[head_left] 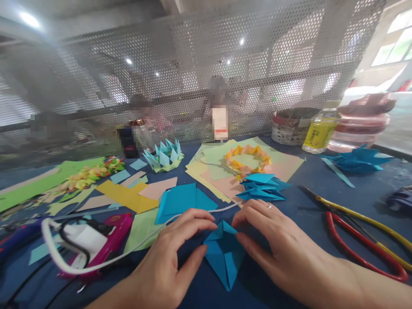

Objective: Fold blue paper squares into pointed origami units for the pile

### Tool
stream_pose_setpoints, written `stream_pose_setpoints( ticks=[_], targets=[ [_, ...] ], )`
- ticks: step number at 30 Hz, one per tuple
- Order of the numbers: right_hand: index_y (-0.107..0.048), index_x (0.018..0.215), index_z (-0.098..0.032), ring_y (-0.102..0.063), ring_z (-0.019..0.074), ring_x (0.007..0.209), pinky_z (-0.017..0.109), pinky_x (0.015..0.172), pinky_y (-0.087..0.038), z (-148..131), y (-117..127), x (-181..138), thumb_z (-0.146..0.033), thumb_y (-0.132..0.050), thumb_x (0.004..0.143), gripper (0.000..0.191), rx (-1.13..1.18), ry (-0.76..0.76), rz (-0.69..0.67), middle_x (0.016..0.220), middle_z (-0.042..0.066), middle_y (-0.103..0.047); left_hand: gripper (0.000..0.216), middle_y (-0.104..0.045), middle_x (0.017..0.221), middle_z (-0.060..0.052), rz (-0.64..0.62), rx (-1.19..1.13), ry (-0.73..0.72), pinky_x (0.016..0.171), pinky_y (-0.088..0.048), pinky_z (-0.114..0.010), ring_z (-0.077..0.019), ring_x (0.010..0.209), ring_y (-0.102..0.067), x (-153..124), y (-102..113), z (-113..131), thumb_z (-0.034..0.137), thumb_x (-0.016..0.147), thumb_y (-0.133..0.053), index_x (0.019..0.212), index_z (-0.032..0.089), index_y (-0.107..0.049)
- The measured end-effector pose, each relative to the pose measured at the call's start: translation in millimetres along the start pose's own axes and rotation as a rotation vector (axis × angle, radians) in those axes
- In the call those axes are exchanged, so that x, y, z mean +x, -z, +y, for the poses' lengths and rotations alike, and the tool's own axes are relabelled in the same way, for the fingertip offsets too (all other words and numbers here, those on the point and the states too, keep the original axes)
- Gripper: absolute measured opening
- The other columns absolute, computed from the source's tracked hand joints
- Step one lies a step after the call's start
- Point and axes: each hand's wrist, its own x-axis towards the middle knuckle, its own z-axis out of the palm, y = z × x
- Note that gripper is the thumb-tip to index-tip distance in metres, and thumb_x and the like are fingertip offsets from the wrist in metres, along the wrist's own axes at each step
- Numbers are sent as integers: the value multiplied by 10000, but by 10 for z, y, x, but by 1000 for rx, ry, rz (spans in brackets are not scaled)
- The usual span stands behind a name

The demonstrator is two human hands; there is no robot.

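Note:
A sheet of blue origami paper point(223, 251), folded to a kite-like shape with flaps turned inward, lies between my hands on the dark blue tabletop. My left hand point(175, 249) is at its left edge, with curled fingers and thumb touching the paper. On the right edge, my right hand point(267, 240) grips the same sheet between thumb and fingers; it wears a ring. Just beyond my right fingers sits a pile of folded blue paper pieces point(265, 186). Flat blue sheets point(186, 199) lie past my left hand.
A yellow-orange paper ring point(247, 159) rests on pale green sheets point(209, 165). Beyond are a light blue paper crown point(164, 156), a bottle point(322, 128) and a basket point(291, 126). Red-and-yellow-handled tools point(363, 231) lie right; a magenta device point(99, 240) with a white cable lies left.

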Motion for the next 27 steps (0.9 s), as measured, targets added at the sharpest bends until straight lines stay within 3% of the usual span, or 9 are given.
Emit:
stream_pose_setpoints(
  ticks=[3,9,12,16,22,27],
  targets=[
    [-564,994,-224,-572,222,938,422,844,-465,29,-10,4,-141,-521,953,102,-14,-20,-14,997,34,-602,325,-570,1260,38,5,-10,37,926,-507,-217,-104,1119,-593,38,-24,-46,143,962,-435,1189,359,-518],
    [-645,1005,-233,-583,268,1016,488,896,-466,11,18,11,-239,-569,959,90,-94,-14,-118,1088,62,-624,478,-477,1382,2,-98,130,10,1081,-428,-314,-132,1268,-506,87,4,-96,29,939,-334,1271,330,-501],
    [-681,950,-228,-578,273,1050,499,933,-450,-8,31,13,-243,-554,969,129,-110,25,-199,1095,59,-639,469,-489,1378,1,-109,151,-33,1081,-426,-295,-126,1270,-504,112,28,-94,36,939,-376,1286,321,-507],
    [-686,947,-222,-568,271,1080,493,968,-437,-15,29,18,-225,-561,959,125,-129,52,-210,1122,57,-639,408,-551,1314,2,-82,156,-85,1039,-461,-261,-119,1207,-556,171,25,-98,59,929,-477,1247,302,-554],
    [-693,973,-204,-577,273,1061,490,945,-461,-20,19,13,-204,-556,965,137,-131,63,-199,1076,73,-648,381,-666,1143,-13,-27,224,-366,939,-523,-249,-132,1101,-619,231,-11,-74,-22,870,-425,1045,224,-658],
    [-623,1163,-186,-572,276,1057,477,930,-481,-77,79,-26,-283,-654,912,271,-72,111,-43,1127,89,-636,174,-726,1030,-108,134,438,-522,848,-582,-388,-259,991,-683,149,-64,31,57,900,-508,981,112,-651]
  ],
)
